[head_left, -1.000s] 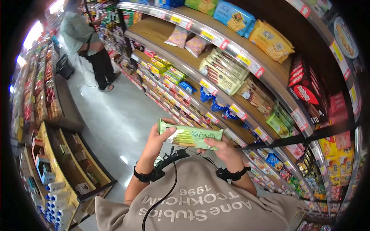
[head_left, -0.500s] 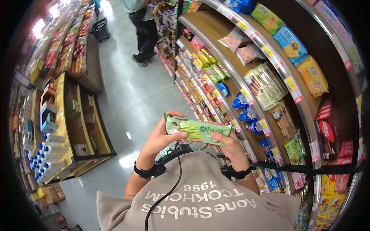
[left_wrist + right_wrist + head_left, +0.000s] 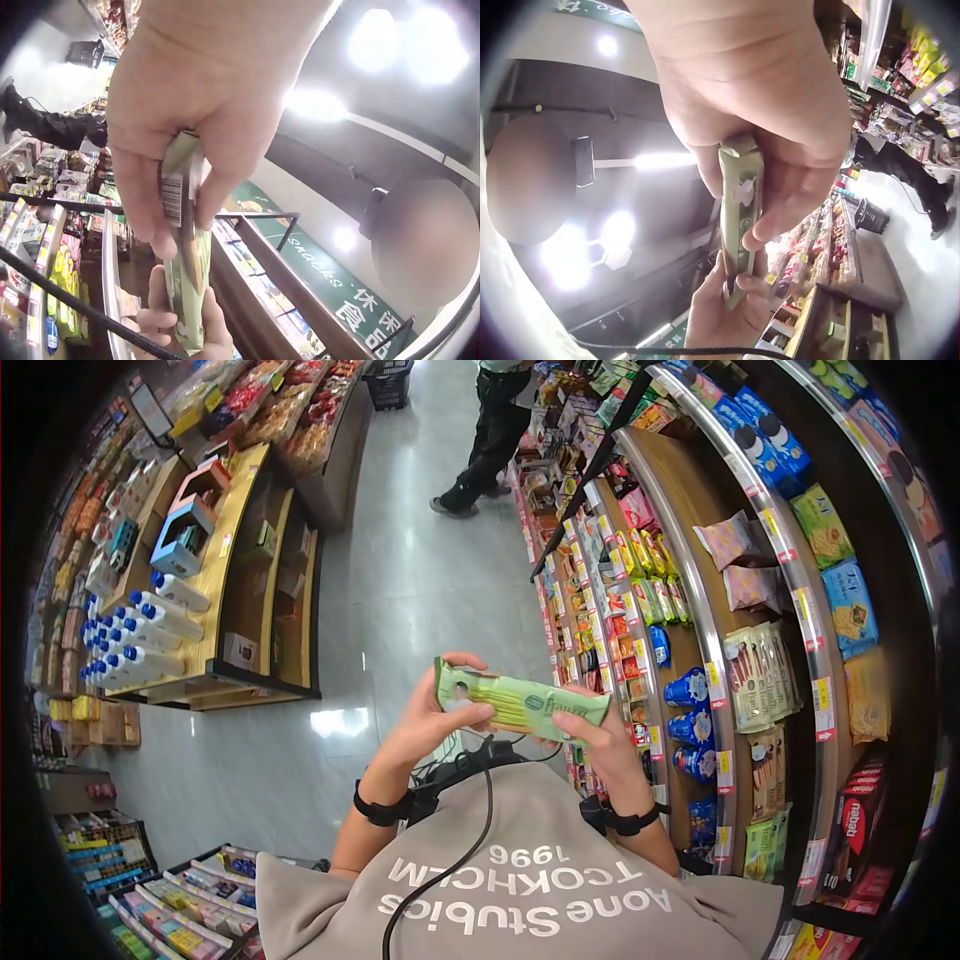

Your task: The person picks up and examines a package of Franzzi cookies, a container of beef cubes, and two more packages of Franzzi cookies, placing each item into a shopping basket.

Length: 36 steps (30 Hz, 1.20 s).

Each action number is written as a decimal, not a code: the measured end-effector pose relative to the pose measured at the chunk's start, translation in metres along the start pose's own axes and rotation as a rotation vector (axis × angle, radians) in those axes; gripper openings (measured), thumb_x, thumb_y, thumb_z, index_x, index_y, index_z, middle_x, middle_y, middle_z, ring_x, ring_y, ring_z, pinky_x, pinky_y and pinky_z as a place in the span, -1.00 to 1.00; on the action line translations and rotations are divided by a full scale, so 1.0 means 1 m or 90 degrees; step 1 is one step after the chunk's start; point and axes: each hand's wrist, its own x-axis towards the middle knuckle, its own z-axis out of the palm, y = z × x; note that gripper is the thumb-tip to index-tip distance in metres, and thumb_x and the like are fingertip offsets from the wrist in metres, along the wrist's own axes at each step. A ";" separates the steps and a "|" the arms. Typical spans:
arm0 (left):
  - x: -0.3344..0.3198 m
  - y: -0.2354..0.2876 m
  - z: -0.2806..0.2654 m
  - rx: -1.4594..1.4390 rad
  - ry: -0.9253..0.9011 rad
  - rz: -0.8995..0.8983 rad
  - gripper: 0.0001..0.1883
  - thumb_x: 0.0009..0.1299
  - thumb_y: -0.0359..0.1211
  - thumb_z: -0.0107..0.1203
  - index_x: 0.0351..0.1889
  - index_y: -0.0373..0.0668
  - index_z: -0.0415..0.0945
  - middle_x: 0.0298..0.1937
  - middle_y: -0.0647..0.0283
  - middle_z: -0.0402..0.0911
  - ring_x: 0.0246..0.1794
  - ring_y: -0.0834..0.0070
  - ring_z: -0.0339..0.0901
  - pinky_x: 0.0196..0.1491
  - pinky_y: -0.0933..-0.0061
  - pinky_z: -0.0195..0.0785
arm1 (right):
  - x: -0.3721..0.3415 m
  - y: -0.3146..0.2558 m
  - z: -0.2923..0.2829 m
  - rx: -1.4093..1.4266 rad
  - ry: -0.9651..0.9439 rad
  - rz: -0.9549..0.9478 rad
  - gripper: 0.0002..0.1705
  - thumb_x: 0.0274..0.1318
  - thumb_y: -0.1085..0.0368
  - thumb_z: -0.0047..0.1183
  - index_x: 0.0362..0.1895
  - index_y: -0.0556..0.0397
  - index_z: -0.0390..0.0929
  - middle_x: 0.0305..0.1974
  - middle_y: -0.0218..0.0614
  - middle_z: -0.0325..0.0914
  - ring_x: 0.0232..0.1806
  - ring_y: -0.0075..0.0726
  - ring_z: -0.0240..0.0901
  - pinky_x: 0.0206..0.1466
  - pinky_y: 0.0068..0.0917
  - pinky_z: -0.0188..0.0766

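Note:
A light green snack packet (image 3: 525,702) is held level in front of the chest in the head view. The left hand (image 3: 430,715) pinches its left end, thumb on the printed front and fingers behind. At the other end the right hand (image 3: 603,738) grips it the same way, thumb on the front. Seen edge-on in the left wrist view, the packet (image 3: 185,247) shows a barcode beside the left hand's (image 3: 199,97) fingers. The right wrist view has the packet (image 3: 740,217) between the right hand's (image 3: 750,97) thumb and fingers.
Snack shelves (image 3: 700,660) stand close on the right. A wooden display unit (image 3: 240,560) with white bottles (image 3: 150,630) is on the left. Down the aisle floor (image 3: 390,590) are a person's dark-trousered legs (image 3: 495,435) and a black basket (image 3: 388,382). Low racks (image 3: 180,910) stand at lower left.
The head view has swung, so the shelves and the other person appear farther right, and low racks have come in at lower left. Both hands keep hold of the packet, which tilts slightly more.

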 end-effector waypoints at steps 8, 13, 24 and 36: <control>-0.005 0.000 0.010 -0.043 0.051 -0.005 -0.49 0.30 -0.53 0.30 0.19 -0.20 0.36 -0.03 0.19 0.61 -0.08 0.46 0.62 -0.09 0.44 0.59 | 0.005 0.002 -0.001 -0.042 0.026 0.003 -0.62 0.21 0.31 0.17 0.05 0.29 0.53 -0.24 -0.15 0.67 -0.32 -0.34 0.65 -0.28 -0.46 0.55; 0.005 -0.008 0.007 -0.004 0.000 -0.001 -0.51 0.36 -0.53 0.27 0.20 -0.21 0.32 0.06 0.13 0.59 -0.03 0.40 0.63 -0.10 0.33 0.69 | -0.002 0.009 -0.013 -0.069 0.026 -0.016 -0.56 0.19 0.28 0.15 0.08 0.30 0.50 -0.21 -0.11 0.67 -0.32 -0.27 0.66 -0.30 -0.44 0.53; 0.028 -0.021 0.059 0.053 -0.078 -0.018 -0.53 0.33 -0.54 0.30 0.16 -0.19 0.37 -0.01 0.20 0.60 0.00 0.45 0.58 -0.04 0.35 0.65 | -0.056 0.006 -0.038 -0.044 0.170 -0.086 -0.66 0.19 0.32 0.21 -0.01 0.30 0.57 -0.25 -0.23 0.66 -0.32 -0.44 0.63 -0.32 -0.54 0.53; 0.057 -0.049 0.134 0.111 -0.276 -0.110 -0.49 0.30 -0.56 0.30 0.19 -0.21 0.37 0.05 0.16 0.61 0.06 0.46 0.57 0.07 0.40 0.55 | -0.143 0.030 -0.070 0.071 0.370 -0.121 -0.70 0.23 0.26 0.21 -0.10 0.27 0.61 -0.29 -0.30 0.63 -0.44 -0.56 0.57 -0.46 -0.64 0.53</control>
